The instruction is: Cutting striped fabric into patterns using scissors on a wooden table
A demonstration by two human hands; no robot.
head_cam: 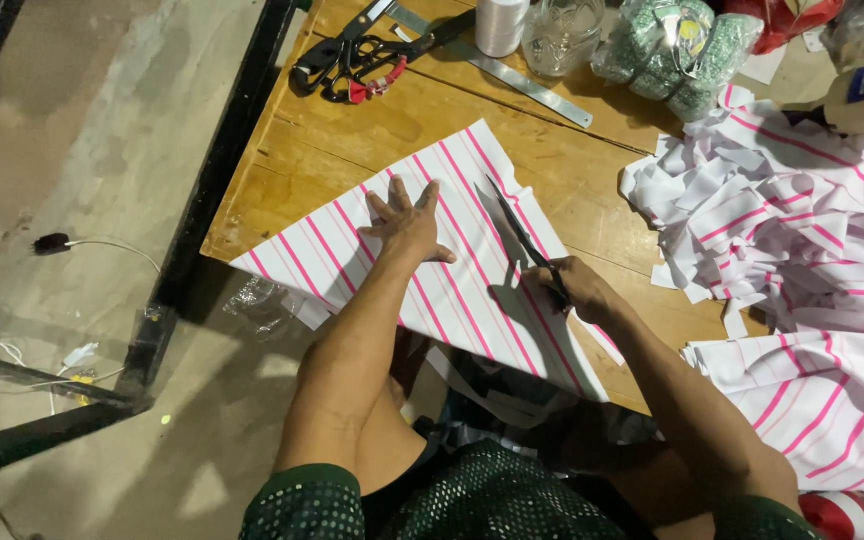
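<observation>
A piece of white fabric with pink stripes [452, 300] lies over the near edge of a wooden table [352, 140]. My left hand [407, 225] presses flat on it, fingers spread. My right hand [567, 285] grips a pair of black scissors [517, 230], blades pointing away from me into the fabric just right of my left hand.
Two more pairs of scissors [352, 55] and a metal ruler [512, 75] lie at the table's far side, beside a white thread spool [500, 25], a glass jar [562, 35] and a green bundle [677, 50]. Heaps of striped fabric cuttings [792, 220] fill the right. Cables [12, 350] lie on the floor.
</observation>
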